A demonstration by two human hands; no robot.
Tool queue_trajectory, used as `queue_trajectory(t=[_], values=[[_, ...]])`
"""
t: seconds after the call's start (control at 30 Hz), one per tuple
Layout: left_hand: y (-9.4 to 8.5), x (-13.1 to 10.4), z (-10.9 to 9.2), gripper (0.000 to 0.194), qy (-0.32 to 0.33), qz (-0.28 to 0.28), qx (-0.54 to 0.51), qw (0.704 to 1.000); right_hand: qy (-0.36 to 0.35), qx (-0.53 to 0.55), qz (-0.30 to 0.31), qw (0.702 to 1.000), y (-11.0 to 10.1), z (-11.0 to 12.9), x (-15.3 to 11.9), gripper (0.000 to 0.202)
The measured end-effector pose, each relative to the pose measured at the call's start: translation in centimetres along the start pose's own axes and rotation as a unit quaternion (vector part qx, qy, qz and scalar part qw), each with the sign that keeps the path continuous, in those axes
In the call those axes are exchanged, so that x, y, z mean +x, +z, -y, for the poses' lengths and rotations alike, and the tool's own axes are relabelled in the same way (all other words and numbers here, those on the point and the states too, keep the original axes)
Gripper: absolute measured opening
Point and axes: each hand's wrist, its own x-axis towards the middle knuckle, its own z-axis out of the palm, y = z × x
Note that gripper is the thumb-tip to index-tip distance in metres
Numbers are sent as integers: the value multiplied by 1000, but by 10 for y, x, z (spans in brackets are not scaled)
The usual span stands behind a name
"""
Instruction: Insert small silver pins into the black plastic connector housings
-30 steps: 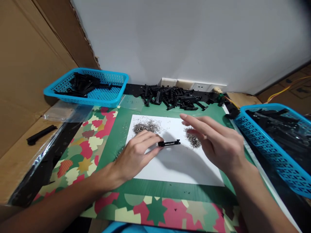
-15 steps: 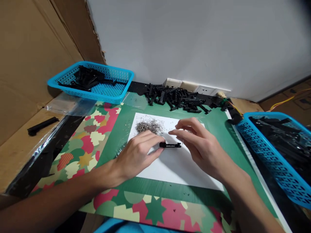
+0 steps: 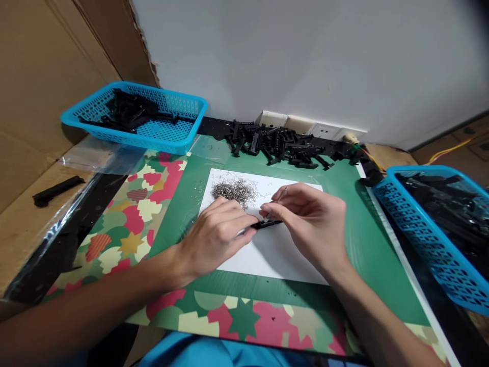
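My left hand [image 3: 221, 232] is closed, thumb and fingers gripping the left end of a slim black plastic part [image 3: 266, 224] above a white sheet [image 3: 275, 260]. Over the part's right end, my right hand [image 3: 313, 219] has its thumb and fingers pinched together. Whatever sits in that pinch is hidden or too small to name. Just beyond my left hand lies a heap of tiny metal wire pieces [image 3: 234, 191], some scattered around its edges on the sheet.
Behind the sheet spreads a pile of black plastic parts [image 3: 280, 145] near wall sockets [image 3: 324, 131]. Blue baskets with black parts stand at left [image 3: 133, 137] and right [image 3: 424, 239]. A single black part [image 3: 57, 191] lies far left. Wires [image 3: 451, 152] run at right.
My right hand has turned and closed its fingers into a pinch over the black part's right end. The part has tilted in my left hand. The view has shifted slightly.
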Motion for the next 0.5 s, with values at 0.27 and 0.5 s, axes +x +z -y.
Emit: queue_trajectory(t=[0.27,0.5], values=[[3,-2,1,9,10,-6,0,1000,25,35,29,999,6,-7,-1,27],[5,-2,2,10,6,-18,-14,1000,12,4,23,1000,8,-6,-3,26]])
